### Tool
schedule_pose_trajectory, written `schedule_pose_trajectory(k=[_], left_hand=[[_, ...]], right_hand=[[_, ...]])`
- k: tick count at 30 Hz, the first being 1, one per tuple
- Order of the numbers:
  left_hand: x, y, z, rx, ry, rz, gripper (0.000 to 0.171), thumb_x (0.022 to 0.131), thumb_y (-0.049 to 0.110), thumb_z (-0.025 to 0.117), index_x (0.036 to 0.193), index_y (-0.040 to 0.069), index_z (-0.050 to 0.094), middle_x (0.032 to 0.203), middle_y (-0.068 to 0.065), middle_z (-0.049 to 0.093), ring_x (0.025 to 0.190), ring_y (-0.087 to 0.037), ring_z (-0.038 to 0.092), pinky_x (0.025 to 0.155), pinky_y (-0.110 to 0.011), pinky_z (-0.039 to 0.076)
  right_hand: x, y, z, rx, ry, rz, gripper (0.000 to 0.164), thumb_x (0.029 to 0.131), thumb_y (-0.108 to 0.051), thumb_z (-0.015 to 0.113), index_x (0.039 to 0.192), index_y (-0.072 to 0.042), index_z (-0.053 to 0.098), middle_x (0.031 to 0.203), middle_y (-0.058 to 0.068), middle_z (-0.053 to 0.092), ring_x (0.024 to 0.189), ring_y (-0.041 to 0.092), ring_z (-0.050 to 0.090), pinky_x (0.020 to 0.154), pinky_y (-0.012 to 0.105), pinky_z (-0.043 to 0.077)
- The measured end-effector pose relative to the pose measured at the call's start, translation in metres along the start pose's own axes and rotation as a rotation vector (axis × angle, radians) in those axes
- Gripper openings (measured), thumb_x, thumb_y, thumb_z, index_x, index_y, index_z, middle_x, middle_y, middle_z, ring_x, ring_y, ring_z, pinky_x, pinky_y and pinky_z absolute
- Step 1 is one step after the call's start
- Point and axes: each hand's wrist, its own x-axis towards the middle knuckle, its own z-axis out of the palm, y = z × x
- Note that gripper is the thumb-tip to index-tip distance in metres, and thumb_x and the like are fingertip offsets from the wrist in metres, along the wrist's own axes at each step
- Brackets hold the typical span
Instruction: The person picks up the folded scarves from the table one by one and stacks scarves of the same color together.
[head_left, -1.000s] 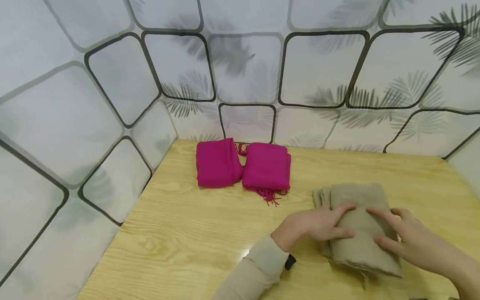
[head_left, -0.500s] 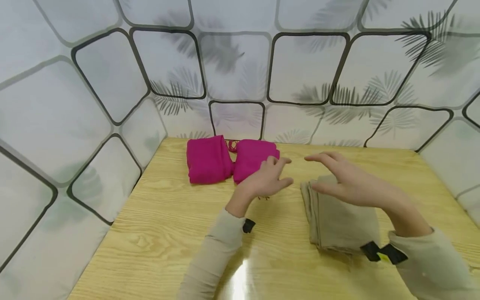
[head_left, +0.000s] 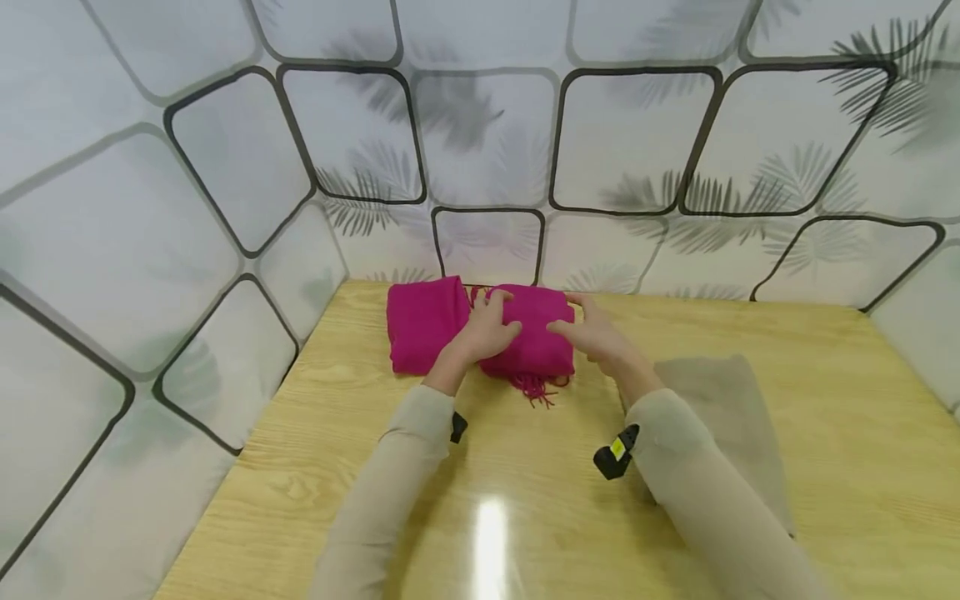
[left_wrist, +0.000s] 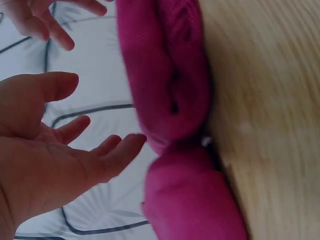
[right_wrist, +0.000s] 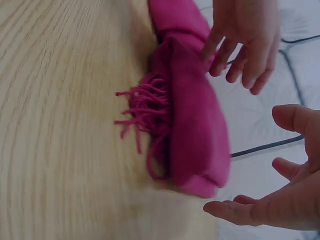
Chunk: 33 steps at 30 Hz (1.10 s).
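Two folded magenta cloths lie side by side at the back of the table. The right-hand magenta scarf (head_left: 532, 342) has a fringe (right_wrist: 150, 107) hanging from its front edge; the left-hand magenta cloth (head_left: 423, 325) almost meets it. My left hand (head_left: 486, 329) is over the gap between them, fingers spread and relaxed. At the right scarf's other side is my right hand (head_left: 596, 333), thumb apart from loosely bent fingers. Both wrist views show the hands just above the cloth, gripping nothing. Partly behind my right forearm lies a folded beige cloth (head_left: 727, 408).
The wooden table (head_left: 300, 492) runs back to a wall covering (head_left: 630, 142) with a leaf and rounded-square pattern. A second patterned wall (head_left: 127, 242) borders the table on the left.
Both hands have left the beige cloth, which stays on the table. They have moved left and away from me, to either side of the right magenta scarf.
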Motion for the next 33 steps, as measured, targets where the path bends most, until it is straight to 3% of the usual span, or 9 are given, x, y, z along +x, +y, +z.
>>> schedule_pose_trajectory(k=[3,6,9,14,18,22,26,29,33], left_hand=[[0.006,-0.01,0.005,-0.036,-0.028,-0.031,0.058,0.1,0.018,0.056,0.15,0.006,0.03,0.153,-0.029,0.026,0.147,-0.04,0.02,0.113,-0.051,0.032],[0.011,-0.017,0.01,-0.03,-0.06,-0.078,0.064,0.099,0.021,0.059,0.152,0.007,0.026,0.152,-0.028,0.032,0.146,-0.039,0.024,0.113,-0.048,0.033],[0.017,-0.02,0.014,0.031,-0.086,-0.131,0.071,0.098,0.025,0.061,0.153,0.005,0.02,0.144,-0.03,0.043,0.137,-0.039,0.04,0.109,-0.046,0.038],[0.027,-0.018,0.013,0.111,-0.129,-0.193,0.082,0.098,0.027,0.062,0.155,0.006,0.008,0.14,-0.033,0.046,0.135,-0.042,0.042,0.108,-0.047,0.039],[0.03,-0.027,0.013,0.011,-0.159,-0.177,0.086,0.095,0.025,0.065,0.156,0.008,0.005,0.145,-0.032,0.042,0.136,-0.04,0.042,0.111,-0.046,0.036],[0.029,-0.038,0.012,-0.105,-0.185,-0.127,0.087,0.094,0.021,0.067,0.156,0.007,0.008,0.15,-0.028,0.038,0.137,-0.037,0.041,0.114,-0.042,0.032],[0.028,-0.039,0.014,-0.194,-0.195,-0.107,0.085,0.092,0.016,0.068,0.157,0.009,0.013,0.155,-0.024,0.031,0.141,-0.035,0.035,0.116,-0.043,0.029],[0.028,-0.036,0.018,-0.199,-0.189,-0.113,0.083,0.093,0.015,0.066,0.158,0.012,0.015,0.156,-0.024,0.031,0.143,-0.035,0.032,0.116,-0.044,0.029],[0.03,-0.03,0.025,-0.131,-0.174,-0.126,0.081,0.093,0.019,0.063,0.159,0.016,0.016,0.157,-0.023,0.029,0.146,-0.036,0.025,0.116,-0.046,0.028]], right_hand=[[0.016,0.013,0.012,0.05,0.04,0.051,0.086,0.095,-0.022,0.062,0.16,-0.013,0.007,0.163,0.02,0.011,0.146,0.044,0.021,0.108,0.069,0.026],[0.028,0.022,0.022,0.084,0.085,0.068,0.093,0.092,-0.015,0.065,0.159,-0.009,0.001,0.161,0.023,0.012,0.144,0.042,0.023,0.113,0.059,0.027],[0.038,0.028,0.028,0.145,0.127,0.054,0.099,0.088,-0.007,0.067,0.159,-0.008,-0.003,0.16,0.025,0.013,0.144,0.039,0.023,0.117,0.05,0.024],[0.053,0.033,0.034,0.118,0.131,0.002,0.099,0.085,-0.004,0.07,0.159,-0.007,0.005,0.161,0.024,0.013,0.145,0.038,0.021,0.118,0.049,0.021],[0.059,0.044,0.036,0.008,0.12,-0.04,0.089,0.087,-0.01,0.071,0.158,-0.006,0.017,0.16,0.025,0.018,0.145,0.04,0.023,0.117,0.051,0.024],[0.064,0.05,0.038,-0.081,0.108,-0.069,0.087,0.087,-0.015,0.07,0.158,-0.006,0.02,0.16,0.026,0.019,0.145,0.043,0.024,0.116,0.054,0.024],[0.066,0.05,0.041,-0.16,0.083,-0.095,0.083,0.087,-0.017,0.068,0.157,-0.006,0.025,0.157,0.028,0.025,0.142,0.045,0.028,0.114,0.057,0.027],[0.067,0.048,0.042,-0.208,0.078,-0.108,0.078,0.089,-0.02,0.067,0.155,-0.005,0.028,0.156,0.028,0.029,0.141,0.045,0.03,0.114,0.056,0.028],[0.064,0.046,0.041,-0.212,0.094,-0.102,0.077,0.09,-0.019,0.066,0.155,-0.003,0.027,0.155,0.03,0.029,0.141,0.046,0.03,0.113,0.057,0.028]])
